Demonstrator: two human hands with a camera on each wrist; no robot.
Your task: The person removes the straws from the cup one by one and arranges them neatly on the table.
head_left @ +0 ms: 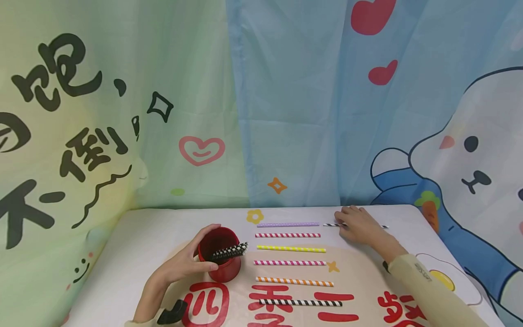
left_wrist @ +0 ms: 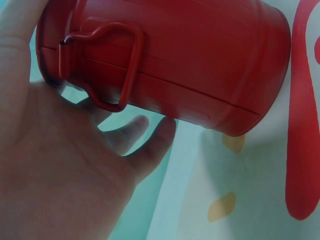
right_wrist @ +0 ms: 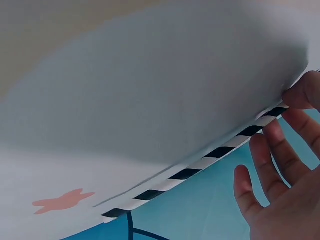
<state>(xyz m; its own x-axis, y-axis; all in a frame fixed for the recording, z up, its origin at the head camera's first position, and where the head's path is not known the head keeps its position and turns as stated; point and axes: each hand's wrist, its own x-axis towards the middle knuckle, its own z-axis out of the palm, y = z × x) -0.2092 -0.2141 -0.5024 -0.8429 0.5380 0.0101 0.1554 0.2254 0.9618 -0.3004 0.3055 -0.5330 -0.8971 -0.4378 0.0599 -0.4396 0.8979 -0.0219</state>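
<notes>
Six parallel straws (head_left: 291, 249) lie in a column across the middle of the table (head_left: 143, 240), ordered from purple at the far end to black-and-white striped at the near end. Left of this column, the left hand (head_left: 189, 260) grips a red cup (head_left: 226, 272) containing black-and-white patterned straws (head_left: 230, 250) that lean over its rim. The right hand (head_left: 360, 228) pinches one separate black-and-white striped straw (right_wrist: 197, 164) between thumb and fingers at the table's far edge, right of the purple straw (head_left: 288, 225).
</notes>
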